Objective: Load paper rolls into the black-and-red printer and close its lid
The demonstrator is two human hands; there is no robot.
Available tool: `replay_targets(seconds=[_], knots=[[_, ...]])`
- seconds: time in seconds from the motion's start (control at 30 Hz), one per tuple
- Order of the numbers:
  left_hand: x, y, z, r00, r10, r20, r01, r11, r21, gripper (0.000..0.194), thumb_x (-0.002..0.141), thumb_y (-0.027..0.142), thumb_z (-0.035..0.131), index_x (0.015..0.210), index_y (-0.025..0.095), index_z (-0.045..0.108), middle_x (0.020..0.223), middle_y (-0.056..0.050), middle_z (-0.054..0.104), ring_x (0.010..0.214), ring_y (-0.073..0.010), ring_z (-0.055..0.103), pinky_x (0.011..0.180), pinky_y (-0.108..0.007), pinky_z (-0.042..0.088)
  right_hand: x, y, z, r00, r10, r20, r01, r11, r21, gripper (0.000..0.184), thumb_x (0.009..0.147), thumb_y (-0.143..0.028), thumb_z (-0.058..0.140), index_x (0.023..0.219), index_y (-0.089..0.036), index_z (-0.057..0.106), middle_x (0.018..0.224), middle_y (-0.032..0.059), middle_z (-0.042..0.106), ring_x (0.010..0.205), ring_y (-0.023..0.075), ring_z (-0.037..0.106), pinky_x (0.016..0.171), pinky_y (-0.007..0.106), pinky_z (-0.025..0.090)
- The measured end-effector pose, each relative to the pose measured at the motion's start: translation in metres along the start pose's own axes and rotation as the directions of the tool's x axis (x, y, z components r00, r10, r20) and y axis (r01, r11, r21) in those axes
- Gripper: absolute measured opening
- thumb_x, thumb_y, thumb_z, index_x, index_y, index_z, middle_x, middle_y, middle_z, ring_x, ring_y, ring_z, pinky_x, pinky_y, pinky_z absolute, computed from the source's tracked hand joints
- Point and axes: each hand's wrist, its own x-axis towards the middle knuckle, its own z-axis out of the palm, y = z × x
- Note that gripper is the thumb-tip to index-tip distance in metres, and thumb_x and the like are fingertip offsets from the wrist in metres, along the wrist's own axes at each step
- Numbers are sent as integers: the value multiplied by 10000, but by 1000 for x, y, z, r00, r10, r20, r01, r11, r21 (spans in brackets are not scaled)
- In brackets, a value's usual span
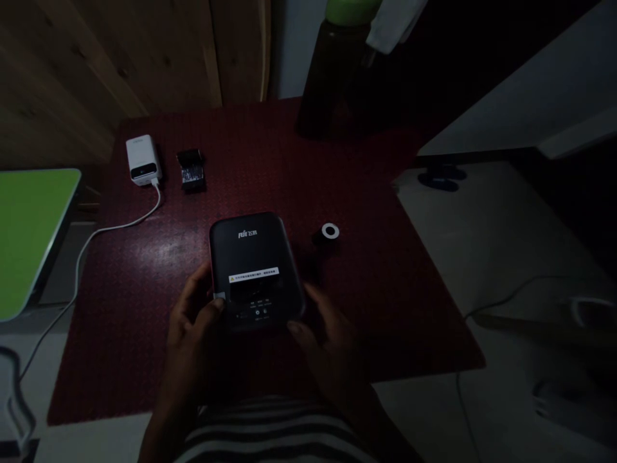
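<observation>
A black box-shaped printer (253, 263) with a white logo and a yellow-white warning label sits on the dark red table (144, 276). My left hand (193, 318) grips its left near corner, thumb on the top edge. My right hand (322, 334) holds its right near corner, fingers curled against the side. A small roll of white paper (330, 232) lies on the table just right of the printer.
A white power bank (142, 159) with a white cable (96, 235) lies at the far left of the table, a small black part (191, 169) beside it. A dark bottle with a green cap (332, 64) stands at the back. A green surface (29, 231) is left of the table.
</observation>
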Motion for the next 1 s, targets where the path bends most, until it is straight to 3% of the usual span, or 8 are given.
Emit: replay_targets(seconds=[0.3, 0.43, 0.63, 0.73, 0.8, 0.9, 0.93, 1.0], knots=[[1, 2, 3, 1000, -4, -3, 4, 1000, -24, 604, 949, 375, 781, 1543, 326, 686, 1559, -75, 711, 1398, -328, 697, 1071, -423, 620, 0, 0, 1, 1000, -6, -6, 6, 1000, 17, 528, 1087, -576, 639, 1489, -235, 678, 1362, 133, 827, 1207, 316, 826, 1008, 463, 708], [2, 2, 6, 999, 40, 26, -39, 999, -37, 597, 941, 380, 772, 1531, 322, 700, 1549, -77, 717, 1435, -339, 674, 1135, -447, 593, 2, -1, 0, 1000, -13, 3, 13, 1000, 1, 544, 1094, -593, 624, 1495, -229, 675, 1369, 135, 825, 1213, 311, 826, 1021, 455, 702], [4, -8, 2, 984, 174, 46, -175, 985, 6, 551, 981, 439, 746, 1520, 333, 711, 1559, -61, 709, 1469, -336, 644, 1163, -445, 567, 7, -3, -12, 997, -59, 44, 60, 998, -24, 522, 1111, -565, 605, 1499, -221, 665, 1380, 125, 819, 1213, 296, 823, 1001, 436, 706], [5, -21, -4, 963, 262, 66, -266, 963, 50, 583, 1005, 502, 735, 1560, 331, 678, 1597, -68, 676, 1517, -348, 597, 1201, -461, 532, 24, -11, -25, 991, -134, -8, 133, 987, -92, 403, 1123, -442, 626, 1473, -252, 685, 1384, 95, 817, 1218, 277, 815, 1035, 435, 688], [7, -33, -8, 940, 325, 105, -334, 940, 73, 641, 1024, 524, 721, 1628, 343, 606, 1677, -68, 598, 1583, -357, 522, 1277, -490, 456, 43, -19, -29, 959, -282, -14, 277, 949, -153, 289, 1127, -267, 617, 1393, -253, 729, 1309, 79, 844, 1176, 250, 820, 1057, 421, 670], [11, -52, -12, 875, 453, 171, -474, 874, 105, 736, 1035, 561, 701, 1710, 356, 491, 1751, -80, 497, 1629, -380, 449, 1340, -550, 362, 79, -33, -22, 825, -552, 117, 564, 799, -207, 268, 1103, -104, 595, 1288, -187, 770, 1238, 107, 863, 1166, 258, 807, 1065, 430, 649], [13, -57, -13, 848, 495, 190, -520, 847, 115, 757, 1039, 575, 689, 1727, 356, 462, 1760, -86, 479, 1632, -386, 437, 1346, -567, 348, 90, -39, -16, 783, -586, 208, 621, 751, -223, 269, 1095, -87, 596, 1285, -165, 770, 1251, 123, 858, 1183, 273, 795, 1068, 446, 641], [15, -62, -13, 804, 553, 219, -587, 797, 140, 774, 1047, 588, 672, 1745, 366, 422, 1760, -89, 466, 1628, -384, 433, 1340, -584, 353, 110, -51, -4, 738, -517, 435, 656, 702, -278, 273, 1085, -74, 600, 1286, -146, 770, 1270, 141, 847, 1186, 298, 779, 1054, 471, 630]])
